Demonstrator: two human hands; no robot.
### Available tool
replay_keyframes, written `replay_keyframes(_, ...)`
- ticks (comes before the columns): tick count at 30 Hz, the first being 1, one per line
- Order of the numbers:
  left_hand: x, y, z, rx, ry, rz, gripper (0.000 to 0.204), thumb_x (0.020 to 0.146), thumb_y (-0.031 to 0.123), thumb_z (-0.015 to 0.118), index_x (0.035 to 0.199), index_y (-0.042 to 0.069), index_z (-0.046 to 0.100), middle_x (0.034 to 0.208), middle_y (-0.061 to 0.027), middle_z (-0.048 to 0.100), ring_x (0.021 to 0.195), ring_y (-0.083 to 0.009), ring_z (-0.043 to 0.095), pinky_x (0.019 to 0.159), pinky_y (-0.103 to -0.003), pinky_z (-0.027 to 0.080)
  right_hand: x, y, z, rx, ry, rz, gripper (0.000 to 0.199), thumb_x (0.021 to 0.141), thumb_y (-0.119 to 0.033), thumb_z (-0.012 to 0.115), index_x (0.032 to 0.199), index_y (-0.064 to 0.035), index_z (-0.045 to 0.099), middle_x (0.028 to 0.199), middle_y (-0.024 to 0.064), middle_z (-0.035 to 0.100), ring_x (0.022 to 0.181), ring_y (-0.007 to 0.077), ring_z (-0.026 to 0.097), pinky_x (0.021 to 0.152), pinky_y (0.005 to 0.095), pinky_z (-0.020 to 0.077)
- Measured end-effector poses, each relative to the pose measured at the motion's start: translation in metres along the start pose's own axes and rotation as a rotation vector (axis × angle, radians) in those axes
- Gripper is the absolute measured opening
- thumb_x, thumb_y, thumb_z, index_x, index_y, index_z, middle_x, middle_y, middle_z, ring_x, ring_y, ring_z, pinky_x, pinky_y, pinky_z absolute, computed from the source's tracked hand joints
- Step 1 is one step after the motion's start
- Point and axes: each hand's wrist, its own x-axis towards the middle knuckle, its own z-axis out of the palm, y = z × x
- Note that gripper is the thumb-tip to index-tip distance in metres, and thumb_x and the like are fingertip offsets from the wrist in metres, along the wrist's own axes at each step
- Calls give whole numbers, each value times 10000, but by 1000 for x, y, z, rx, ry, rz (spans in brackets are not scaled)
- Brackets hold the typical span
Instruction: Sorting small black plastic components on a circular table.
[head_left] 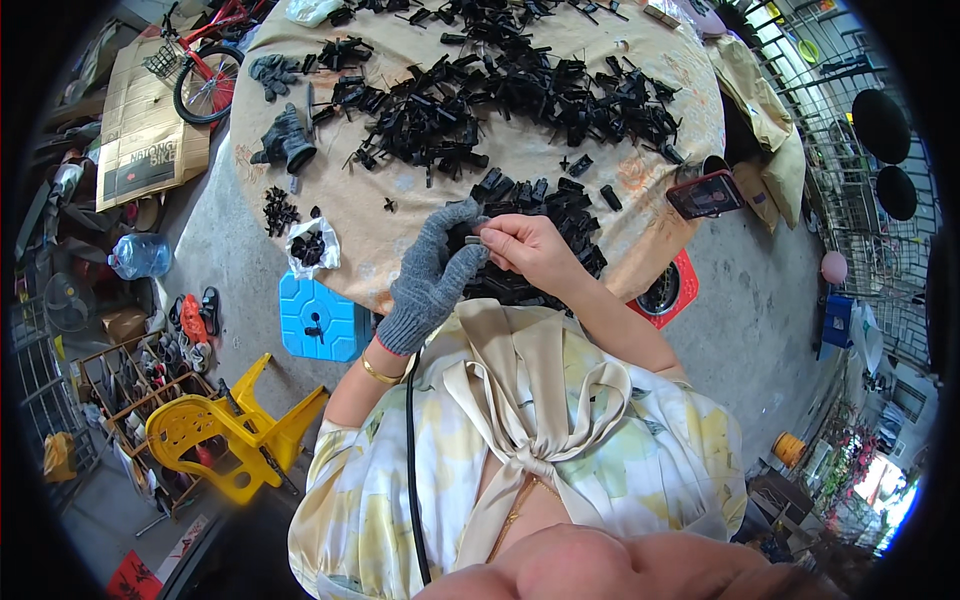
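The single head-worn fisheye camera looks steeply down from above the person's chest, close to both hands, facing forward over the round table [640,215]; edges bend.

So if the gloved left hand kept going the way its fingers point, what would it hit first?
Probably the small black part pinched by the right hand; the left hand already reaches it. Beyond lies the black parts pile.

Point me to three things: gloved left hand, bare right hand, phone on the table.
left hand [432,268], head view, back of the grey knit glove
right hand [525,250], head view, knuckles of the bare hand
phone [705,194], head view, middle of its screen
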Motion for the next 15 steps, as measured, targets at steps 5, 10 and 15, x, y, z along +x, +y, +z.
replay_keyframes(5, -2, -9, 0, 122, 73, 128, 301, 814, 18, 579, 1103, 22, 496, 995, -59, 566, 866, -93, 534, 750, -235, 458, -5, 3, 9, 76, 17, 25, 183, 882, -118, 506, 945, 25, 601, 628, -32, 505, 528, 18, 414, 445, 161, 300)
replay_keyframes(10, -4, -19, -2, 320, 120, 291, 274, 788, 2, 599, 1052, 25, 533, 919, -73, 610, 782, -112, 578, 708, -245, 480, -7, 5, 12, 111, 27, 20, 179, 886, -103, 486, 959, 15, 599, 632, -37, 494, 524, 16, 401, 431, 167, 286)
replay_keyframes(15, -3, -22, -1, 436, 109, 234, 334, 796, 25, 599, 1118, 30, 510, 910, -80, 621, 793, -132, 595, 691, -246, 486, -6, 7, -1, 117, -35, 160, 172, 876, -108, 507, 969, 6, 596, 638, -42, 494, 542, 10, 400, 440, 165, 291)
